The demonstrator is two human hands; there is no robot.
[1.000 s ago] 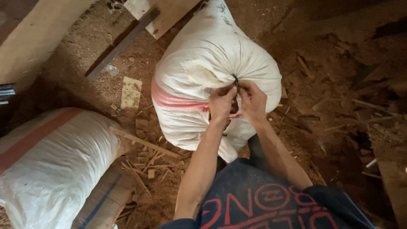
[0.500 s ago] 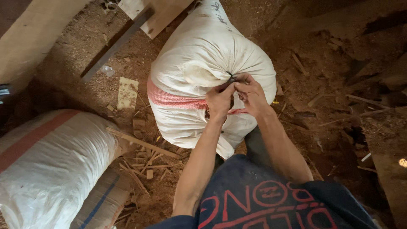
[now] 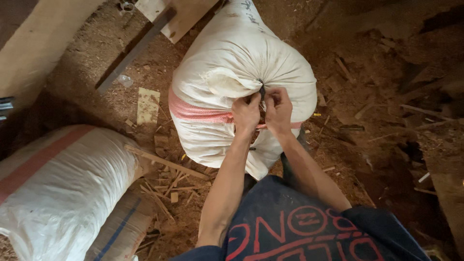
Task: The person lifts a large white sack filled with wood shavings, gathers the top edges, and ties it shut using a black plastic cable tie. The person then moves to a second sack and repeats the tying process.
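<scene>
Both hands are bunched at the gathered neck of a full white woven sack [image 3: 227,72] that stands on the sawdust floor [image 3: 367,145] just in front of the person's legs. The left hand [image 3: 245,115] has its fingers curled shut on the puckered cloth, and the right hand [image 3: 278,110] pinches a dark tie [image 3: 261,90] that pokes up just above the knuckles; the two hands touch, which looks like the way to keep the mouth squeezed closed while the tie is worked. Folds fan out from the fingers across the sack, and a pink stripe [image 3: 193,112] runs round it just below them. The sack bulges tight; its contents are hidden. Well off to the left of the fingers lies a second stuffed white sack [image 3: 63,193] on its side, with wood offcuts [image 3: 169,181] scattered between.
</scene>
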